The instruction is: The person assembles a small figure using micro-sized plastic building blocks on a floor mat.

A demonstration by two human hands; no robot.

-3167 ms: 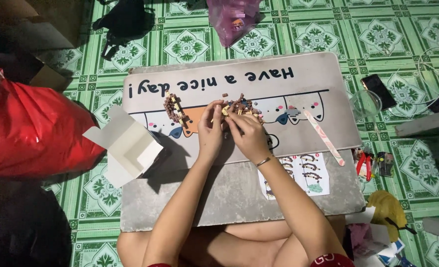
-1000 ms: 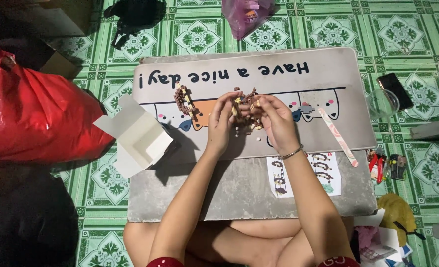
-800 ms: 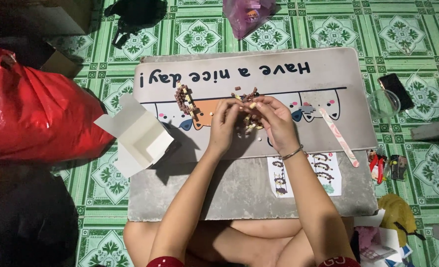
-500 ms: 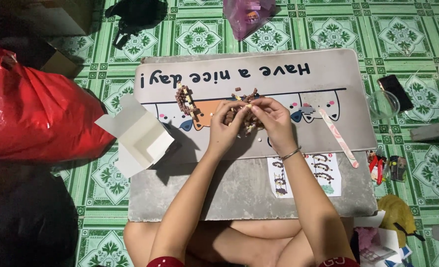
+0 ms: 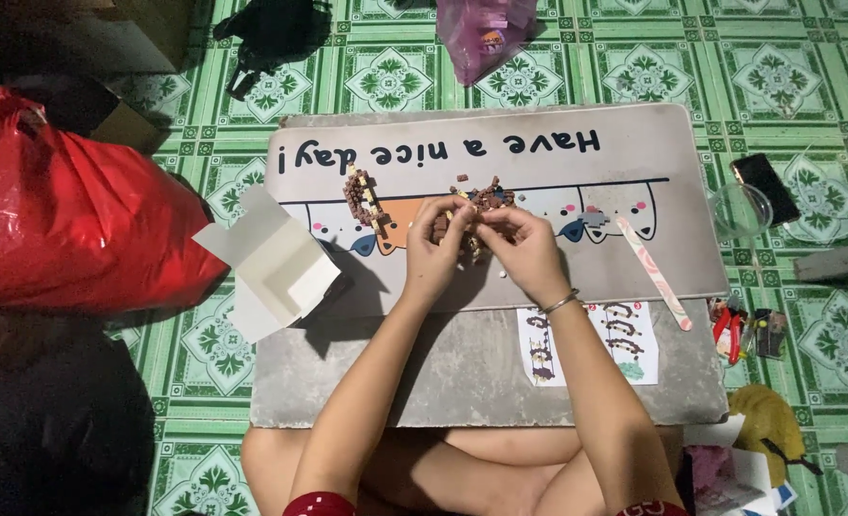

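1. Both hands meet over the upper middle of the grey rectangular desk mat with cartoon cat figures [image 5: 634, 162], which lies on a grey slab [image 5: 462, 382] on the green patterned tile floor [image 5: 634, 67].
2. The small brown and cream cluster of tiny building bricks [image 5: 476, 205] sits between the two sets of fingertips. From the left hand [image 5: 435, 250] it lies at about one o'clock; from the right hand [image 5: 524, 244] at about eleven o'clock. It is touching both, so neither hand is clearly nearer.
3. The left hand is curled, its fingertips pinching the cluster's left side. The right hand is likewise curled, fingertips closed on the right side; a thin metal bangle [image 5: 559, 303] rings its wrist.
4. The cluster's long axis seems to run roughly nine to three o'clock, across the gap between the hands, though the fingers hide much of it.
5. A second, longer brown and cream brick strip [image 5: 362, 196] lies on the mat at about ten o'clock from the left hand, near but apart, its long axis running roughly eleven to five o'clock.
6. At about three o'clock from the right hand lies a slim pale pink patterned stick [image 5: 653, 272], well apart.
7. An open white cardboard box [image 5: 276, 268] sits at nine o'clock, overhanging the slab's left edge; beyond it, a red plastic bag [image 5: 70, 201].
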